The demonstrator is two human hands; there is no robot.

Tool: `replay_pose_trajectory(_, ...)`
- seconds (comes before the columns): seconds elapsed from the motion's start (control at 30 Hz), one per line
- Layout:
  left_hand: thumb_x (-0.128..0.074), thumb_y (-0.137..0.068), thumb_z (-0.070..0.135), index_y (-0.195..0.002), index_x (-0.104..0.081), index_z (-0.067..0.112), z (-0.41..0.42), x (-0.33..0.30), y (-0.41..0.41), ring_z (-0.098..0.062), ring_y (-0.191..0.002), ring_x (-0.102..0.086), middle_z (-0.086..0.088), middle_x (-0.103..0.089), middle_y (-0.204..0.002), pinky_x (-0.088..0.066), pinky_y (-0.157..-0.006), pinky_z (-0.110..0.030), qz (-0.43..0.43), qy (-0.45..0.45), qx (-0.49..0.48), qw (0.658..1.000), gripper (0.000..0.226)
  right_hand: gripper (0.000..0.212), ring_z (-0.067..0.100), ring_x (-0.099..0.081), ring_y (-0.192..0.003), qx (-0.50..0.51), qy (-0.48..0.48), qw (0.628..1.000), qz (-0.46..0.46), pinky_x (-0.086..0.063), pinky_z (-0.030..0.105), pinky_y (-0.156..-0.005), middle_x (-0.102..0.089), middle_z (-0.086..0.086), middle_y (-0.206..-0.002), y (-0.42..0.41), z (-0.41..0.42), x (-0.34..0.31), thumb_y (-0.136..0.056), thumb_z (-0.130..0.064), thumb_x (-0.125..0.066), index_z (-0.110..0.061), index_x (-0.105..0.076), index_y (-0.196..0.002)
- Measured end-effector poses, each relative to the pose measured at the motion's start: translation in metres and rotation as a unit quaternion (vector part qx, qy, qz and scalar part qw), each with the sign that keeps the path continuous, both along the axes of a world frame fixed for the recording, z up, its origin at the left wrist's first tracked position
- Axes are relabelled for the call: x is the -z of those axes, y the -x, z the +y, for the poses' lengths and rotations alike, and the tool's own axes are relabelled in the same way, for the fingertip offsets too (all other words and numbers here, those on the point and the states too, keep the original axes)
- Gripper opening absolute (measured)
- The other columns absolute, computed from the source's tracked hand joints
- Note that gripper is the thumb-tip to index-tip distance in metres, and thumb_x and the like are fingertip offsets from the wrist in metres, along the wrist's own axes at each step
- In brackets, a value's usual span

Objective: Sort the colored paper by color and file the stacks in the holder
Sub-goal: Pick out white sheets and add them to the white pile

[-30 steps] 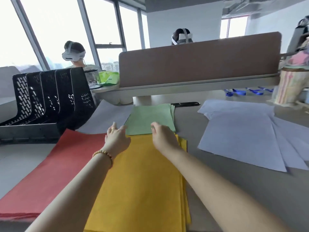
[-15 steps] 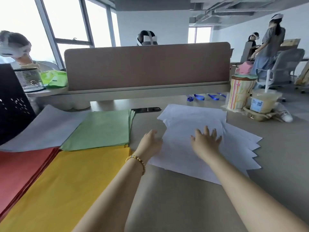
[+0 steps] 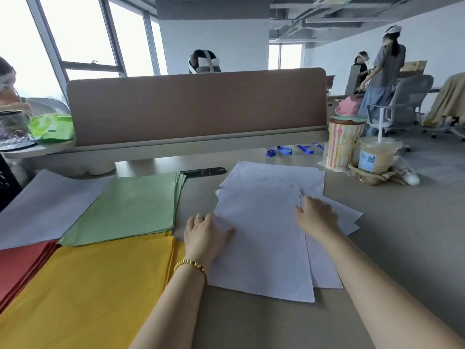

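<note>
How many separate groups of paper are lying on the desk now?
5: red stack far left, yellow stack beside it, green stack behind yellow, pale sheet behind red, loose pale sheets under both hands.

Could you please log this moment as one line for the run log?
left hand: flat on white sheets | right hand: flat on same | stage: squaring

Five paper stacks, two cups.

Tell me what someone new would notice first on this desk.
Probably the bright paper at left: a yellow stack nearest, a green stack behind it, and a red stack at the edge. In the middle, both hands, left hand and right hand, rest on fanned-out white sheets. At far right stands a striped cup.
</note>
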State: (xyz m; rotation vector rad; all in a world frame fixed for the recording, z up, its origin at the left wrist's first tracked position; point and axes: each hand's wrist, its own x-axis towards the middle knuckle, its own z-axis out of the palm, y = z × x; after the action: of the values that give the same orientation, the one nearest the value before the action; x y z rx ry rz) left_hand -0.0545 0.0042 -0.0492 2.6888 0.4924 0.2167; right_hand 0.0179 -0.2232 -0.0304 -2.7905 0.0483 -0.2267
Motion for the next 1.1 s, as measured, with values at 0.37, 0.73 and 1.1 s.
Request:
replay_pose_trajectory(0.37,-0.038,-0.098,0.017,-0.149,-0.014,0.020,-0.015,-0.027,-0.003,-0.035,-0.131,-0.037,-0.017,-0.031,-0.148,-0.036,-0.096,-0.037,-0.017,0.291,0.011,0.957,0.057,0.061,0.030,-0.050,-0.119,-0.016,0.070,0.992,0.103,-0.037,0.038,-0.097,-0.056,0.013,-0.127,0.012,0.009,-0.009,-0.097,-0.055,-0.018,-0.012,-0.051,-0.126)
replay_pose_trajectory(0.73,-0.058,-0.089,0.027,-0.141,-0.035,0.015,0.006,-0.025,0.010,-0.033,-0.117,-0.052,-0.016,-0.046,-0.137,-0.046,-0.095,-0.035,-0.030,0.208,-0.046,0.977,0.059,0.043,0.034,-0.057,-0.105,0.005,-0.175,0.983,0.059,-0.044,0.033,-0.082,-0.061,0.018,-0.112,0.020,0.003,-0.018,-0.095,-0.038,-0.040,-0.001,-0.052,-0.115)
replay_pose_trajectory(1.1,-0.055,-0.091,0.020,-0.139,-0.039,0.010,0.001,-0.028,0.011,-0.024,-0.103,-0.052,-0.015,-0.047,-0.137,-0.038,-0.079,-0.026,-0.072,0.284,-0.026,0.956,0.051,0.036,0.029,-0.060,-0.110,-0.123,-0.313,0.924,0.182,-0.044,0.030,-0.094,-0.062,0.010,-0.122,0.021,0.011,-0.021,-0.090,-0.018,-0.061,-0.005,-0.059,-0.123)
